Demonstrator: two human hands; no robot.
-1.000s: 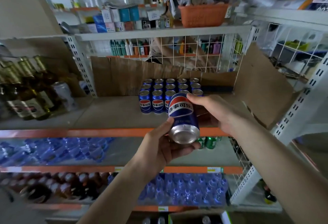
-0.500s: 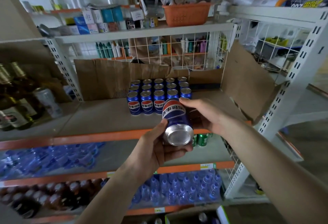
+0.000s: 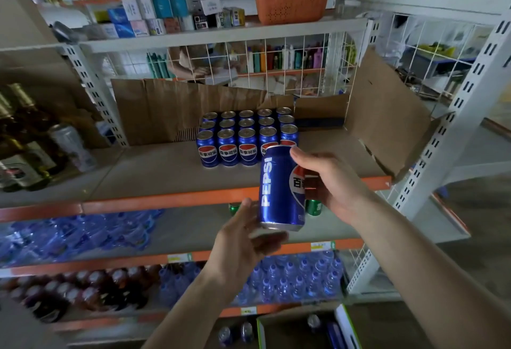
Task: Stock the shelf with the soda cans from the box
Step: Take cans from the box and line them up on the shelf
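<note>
A blue Pepsi can point(image 3: 278, 188) stands nearly upright in the air just in front of the shelf's orange edge point(image 3: 171, 199). My right hand point(image 3: 329, 182) grips its right side near the top. My left hand point(image 3: 246, 241) cups its bottom rim, fingers spread. Behind it, a block of matching blue cans point(image 3: 243, 135) stands in rows on the grey shelf board. At the bottom edge the open box point(image 3: 304, 326) shows a few can tops.
Brown cardboard sheets point(image 3: 387, 116) line the shelf's back and right side. Dark glass bottles point(image 3: 25, 138) and a silver can point(image 3: 72, 147) stand at the left. Water bottles point(image 3: 290, 274) fill the lower shelves. A white upright post point(image 3: 453, 119) is at the right.
The can has turned from lying with its bottom toward me to nearly upright, now showing its side lettering. My left hand has loosened and slid under its base. The view has shifted right.
</note>
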